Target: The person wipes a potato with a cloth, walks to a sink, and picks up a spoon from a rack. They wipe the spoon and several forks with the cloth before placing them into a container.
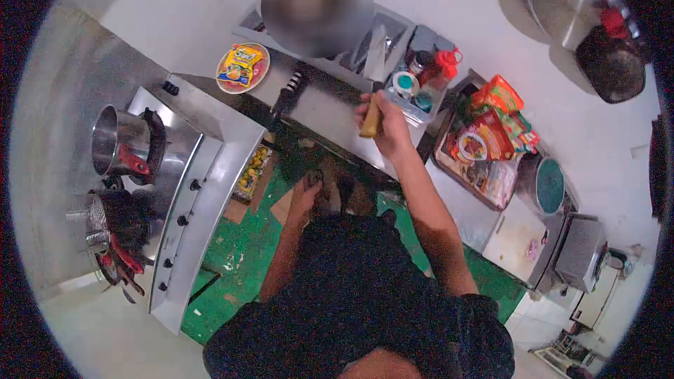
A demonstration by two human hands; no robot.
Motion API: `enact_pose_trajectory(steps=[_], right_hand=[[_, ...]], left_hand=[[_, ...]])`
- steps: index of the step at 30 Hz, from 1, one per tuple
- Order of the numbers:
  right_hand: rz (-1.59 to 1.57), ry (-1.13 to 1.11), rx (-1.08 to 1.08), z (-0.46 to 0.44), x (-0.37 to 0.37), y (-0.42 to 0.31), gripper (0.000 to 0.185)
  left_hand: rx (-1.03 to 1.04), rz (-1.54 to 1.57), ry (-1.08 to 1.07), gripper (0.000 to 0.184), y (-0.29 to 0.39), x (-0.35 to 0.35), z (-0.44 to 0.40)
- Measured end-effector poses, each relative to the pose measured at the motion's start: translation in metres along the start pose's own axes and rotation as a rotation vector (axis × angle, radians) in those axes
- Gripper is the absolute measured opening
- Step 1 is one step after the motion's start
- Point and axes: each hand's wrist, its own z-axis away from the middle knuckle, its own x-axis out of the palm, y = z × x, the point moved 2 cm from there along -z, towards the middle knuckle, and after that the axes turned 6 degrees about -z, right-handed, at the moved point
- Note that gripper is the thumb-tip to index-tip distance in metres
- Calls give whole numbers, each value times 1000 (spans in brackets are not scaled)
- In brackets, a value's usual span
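Note:
My right hand (393,126) is closed around the yellow-brown handle of a flat-bladed utensil (371,121), over the metal counter's edge. A pale blade extends from the handle toward a grey tray (247,30) of utensils. Just right of this hand is a clear plastic bin (413,111) with jars and a red-capped bottle (447,63). My left hand (307,188) hangs low in front of my body, above the floor; its fingers are too dark to make out.
A plate (260,85) with a yellow packet and a black-and-white-handled object (287,93) lie on the counter. The stove (207,193) with pots is left. Packets fill a box (491,196) at right, near a white board (514,246). Pans hang on the wall. A blurred round area covers the top.

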Motion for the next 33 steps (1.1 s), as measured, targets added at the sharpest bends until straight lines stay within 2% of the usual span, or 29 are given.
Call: enact_pose_trajectory(steps=[1, 4, 7, 10, 13, 16, 17, 19, 20, 21, 23, 24, 25, 26, 27, 29, 31, 33], right_hand=[[4, -28, -11, -19, 9, 0, 38], [46, -65, -48, -82, 25, 8, 41], [103, -116, -92, -141, 33, 20, 42], [-9, -105, -116, -187, 40, 31, 42], [-77, -28, -64, -216, 53, 37, 41], [-43, 93, -14, -226, 61, 36, 42], [-12, 131, -3, -229, 61, 37, 42], [215, 17, -163, -262, 40, 54, 40], [357, -57, -323, -287, 29, 68, 37], [601, -136, -604, -317, 16, 84, 34], [840, -193, -954, -352, -10, 100, 29], [946, -160, -901, -346, -6, 94, 26], [773, -204, -724, -333, 6, 89, 25], [231, -207, -315, -300, 22, 80, 24], [-41, -156, -126, -261, 35, 68, 23], [-43, -105, -155, -196, 62, 53, 20], [154, 51, -307, -132, 83, 58, 24], [293, 85, -556, -73, 89, 83, 26]], left_hand=[[-26, -34, 20, 41, -5, -8, 0], [126, -5, -2, 41, -29, -28, -8], [11, -46, 94, 42, -5, -35, 9], [-111, -10, 197, 41, -9, -46, 15], [78, 160, 181, 41, -92, -66, -10], [26, 15, 318, 41, -18, -51, 29], [-2, 20, 300, 41, -21, -52, 27], [-59, 32, 269, 41, -31, -56, 23], [-43, 35, 286, 41, -35, -57, 22], [-27, 38, 304, 42, -38, -57, 20], [31, 16, 326, 43, -33, -55, 19], [76, -4, 335, 44, -21, -53, 20], [121, -16, 351, 44, -15, -52, 18], [123, -12, 361, 46, -32, -52, 6], [119, -6, 367, 47, -63, -54, -9], [86, 5, 398, 49, -87, -47, -19], [20, -3, 423, 51, -86, -44, -15], [-8, 1, 468, 50, -81, -38, -5]])
